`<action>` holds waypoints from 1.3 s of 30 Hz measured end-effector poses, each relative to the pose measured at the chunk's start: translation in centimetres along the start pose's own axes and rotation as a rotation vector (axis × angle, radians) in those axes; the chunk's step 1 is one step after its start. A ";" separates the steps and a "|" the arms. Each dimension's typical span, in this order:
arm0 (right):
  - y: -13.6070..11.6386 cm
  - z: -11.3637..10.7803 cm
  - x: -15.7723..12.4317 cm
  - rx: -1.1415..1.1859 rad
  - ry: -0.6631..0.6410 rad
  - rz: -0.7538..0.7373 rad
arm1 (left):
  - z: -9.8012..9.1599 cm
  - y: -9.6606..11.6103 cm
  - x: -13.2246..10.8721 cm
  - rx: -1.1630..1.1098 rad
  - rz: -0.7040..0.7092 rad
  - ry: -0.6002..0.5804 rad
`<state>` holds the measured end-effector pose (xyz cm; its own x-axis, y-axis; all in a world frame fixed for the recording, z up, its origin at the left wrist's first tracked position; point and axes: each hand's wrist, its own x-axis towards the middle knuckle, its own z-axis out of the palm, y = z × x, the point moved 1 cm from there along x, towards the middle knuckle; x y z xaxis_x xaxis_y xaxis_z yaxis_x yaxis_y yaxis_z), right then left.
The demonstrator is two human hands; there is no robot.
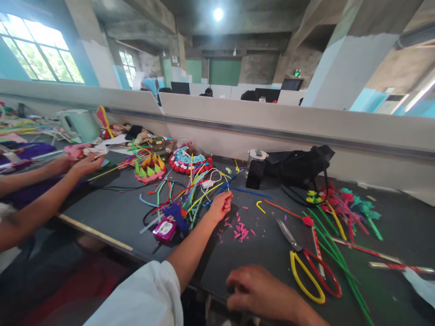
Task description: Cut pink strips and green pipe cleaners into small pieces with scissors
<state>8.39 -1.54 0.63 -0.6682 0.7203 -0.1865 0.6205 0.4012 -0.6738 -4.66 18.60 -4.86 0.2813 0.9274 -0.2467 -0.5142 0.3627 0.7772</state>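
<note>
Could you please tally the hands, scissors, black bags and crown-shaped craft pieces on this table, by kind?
Own hands: 2, the left hand and the right hand
Co-worker's hands: 2
Scissors: 1
Black bag: 1
Crown-shaped craft pieces: 2, one green and yellow, one blue and red
Total: 8

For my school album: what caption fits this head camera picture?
Left hand touches a pile of colourful craft stems; right hand rests near yellow-and-red scissors on the dark table.
</note>
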 end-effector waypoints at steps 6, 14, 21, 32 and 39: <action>6.6 -7.0 4.6 -0.047 0.524 0.223 | 0.1 0.1 0.1 -0.007 -0.005 0.000; 12.2 -8.4 11.1 -0.168 0.580 0.388 | -0.2 0.1 0.3 -0.019 -0.011 0.010; 10.3 -9.0 14.6 -0.091 0.606 0.248 | 0.2 -0.1 0.2 -0.062 -0.126 -0.028; 9.7 -7.5 6.3 -0.139 0.609 0.300 | -0.2 0.3 0.4 -0.171 -0.101 -0.053; 10.0 -4.6 3.9 -0.190 0.526 0.410 | 0.1 0.6 0.0 -0.211 -0.084 -0.058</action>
<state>13.88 7.95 -3.56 -0.1068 0.9943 0.0043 0.8734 0.0959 -0.4775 -4.84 18.80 -4.37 0.3730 0.8887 -0.2668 -0.6435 0.4549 0.6157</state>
